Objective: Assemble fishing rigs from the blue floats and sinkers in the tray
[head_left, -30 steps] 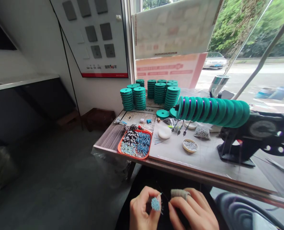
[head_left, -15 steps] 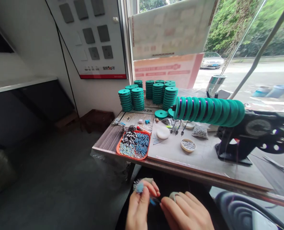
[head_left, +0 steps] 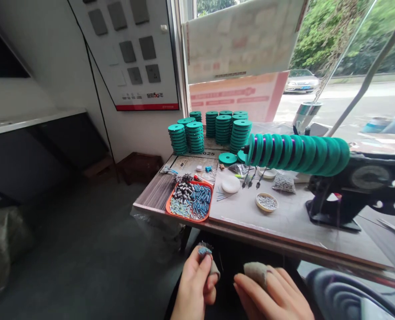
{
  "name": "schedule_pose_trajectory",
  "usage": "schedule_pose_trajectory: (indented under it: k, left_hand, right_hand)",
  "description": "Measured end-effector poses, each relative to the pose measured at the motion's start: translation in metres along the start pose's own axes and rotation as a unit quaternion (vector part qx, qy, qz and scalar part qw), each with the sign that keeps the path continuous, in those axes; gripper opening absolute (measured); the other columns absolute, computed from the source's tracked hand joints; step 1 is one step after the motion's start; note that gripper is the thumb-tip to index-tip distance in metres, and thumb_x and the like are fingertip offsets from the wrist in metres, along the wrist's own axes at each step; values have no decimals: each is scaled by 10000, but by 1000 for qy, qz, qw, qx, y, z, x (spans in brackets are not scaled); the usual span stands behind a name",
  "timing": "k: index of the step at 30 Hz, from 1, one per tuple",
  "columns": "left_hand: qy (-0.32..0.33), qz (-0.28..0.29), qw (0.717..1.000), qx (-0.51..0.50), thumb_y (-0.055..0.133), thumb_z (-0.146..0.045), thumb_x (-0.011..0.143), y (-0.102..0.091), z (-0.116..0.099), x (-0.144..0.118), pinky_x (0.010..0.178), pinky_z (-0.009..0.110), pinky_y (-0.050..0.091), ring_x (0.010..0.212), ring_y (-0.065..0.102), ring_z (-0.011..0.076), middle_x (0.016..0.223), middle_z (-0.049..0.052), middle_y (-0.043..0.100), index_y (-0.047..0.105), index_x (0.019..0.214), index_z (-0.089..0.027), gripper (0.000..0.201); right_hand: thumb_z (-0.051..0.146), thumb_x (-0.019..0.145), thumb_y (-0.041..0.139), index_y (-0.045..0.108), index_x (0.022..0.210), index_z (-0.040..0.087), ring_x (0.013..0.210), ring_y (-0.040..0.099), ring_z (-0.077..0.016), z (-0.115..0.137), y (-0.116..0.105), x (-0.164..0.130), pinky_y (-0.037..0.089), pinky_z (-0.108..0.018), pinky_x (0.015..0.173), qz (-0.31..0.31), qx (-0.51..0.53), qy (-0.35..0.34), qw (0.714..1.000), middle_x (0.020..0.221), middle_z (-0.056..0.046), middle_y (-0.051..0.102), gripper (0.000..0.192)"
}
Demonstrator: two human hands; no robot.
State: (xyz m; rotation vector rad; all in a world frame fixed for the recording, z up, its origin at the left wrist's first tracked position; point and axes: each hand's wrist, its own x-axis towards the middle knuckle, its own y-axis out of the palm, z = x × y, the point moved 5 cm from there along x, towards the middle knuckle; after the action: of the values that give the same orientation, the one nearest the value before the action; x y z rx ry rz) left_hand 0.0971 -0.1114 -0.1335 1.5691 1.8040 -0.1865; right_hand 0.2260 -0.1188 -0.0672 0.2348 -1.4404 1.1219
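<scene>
Both hands are low in the frame, below the table's front edge. My left hand pinches a small bundle of blue-tipped pieces upright between thumb and fingers; a grey fabric cot shows on one finger. My right hand sits a little apart to the right, fingers loosely curled, with a grey fabric cot on its forefinger. Whether it pinches a thin line I cannot tell. An orange tray of blue and grey tubes lies on the table just above my left hand.
Stacks of teal spools stand at the table's back. A row of teal spools sits on a black winding machine at right. A small dish of beads, a white lid and bagged beads lie on the table. Bare floor lies to the left.
My left hand has turned the blue-tipped bundle upward and drawn away from my right hand; the hands were touching a second ago. The view shifted slightly.
</scene>
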Motion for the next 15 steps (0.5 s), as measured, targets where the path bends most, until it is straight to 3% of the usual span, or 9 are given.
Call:
schedule_pose_trajectory:
  k: [6,15]
  left_hand:
    - [5,-15,1000,-1,588,-414,631,-3,5,4,396,42,188,437,284,-67,555,-95,312,401,843,-205,352]
    - [21,-29,999,16,608,-445,610,-6,13,9,407,37,233,450,321,-70,585,-88,362,401,827,-190,394]
  right_hand:
    - [120,857,431,565,682,162,683,428,-147,-1,12,-9,334,-262,715,42,11,6,999,602,-28,511,225]
    - [120,857,424,549,680,169,694,425,-151,2,13,-14,326,-271,733,38,18,6,999,586,-19,503,222]
